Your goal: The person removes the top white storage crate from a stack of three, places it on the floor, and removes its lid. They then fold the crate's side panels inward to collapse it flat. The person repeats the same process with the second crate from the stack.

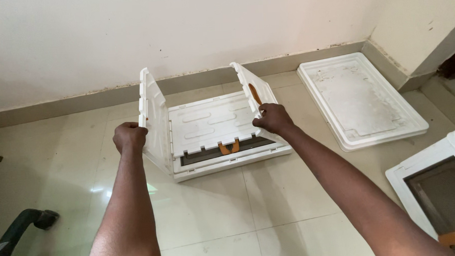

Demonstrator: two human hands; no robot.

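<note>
I am gripping the left flap point(153, 116) in my left hand point(129, 137) and the right flap point(251, 91) in my right hand point(273, 118); my fingers are hiding behind the panels, and the box point(229, 161) interior is mostly covered.

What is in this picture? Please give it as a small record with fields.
place: tiled floor beside a pale wall
left hand: grip shut on the upright left side panel
right hand: grip shut on the upright right side panel
between the panels: flat white panel lying on a base
orange latch: at the base's front edge
to the right: white lid flat on the floor
</note>
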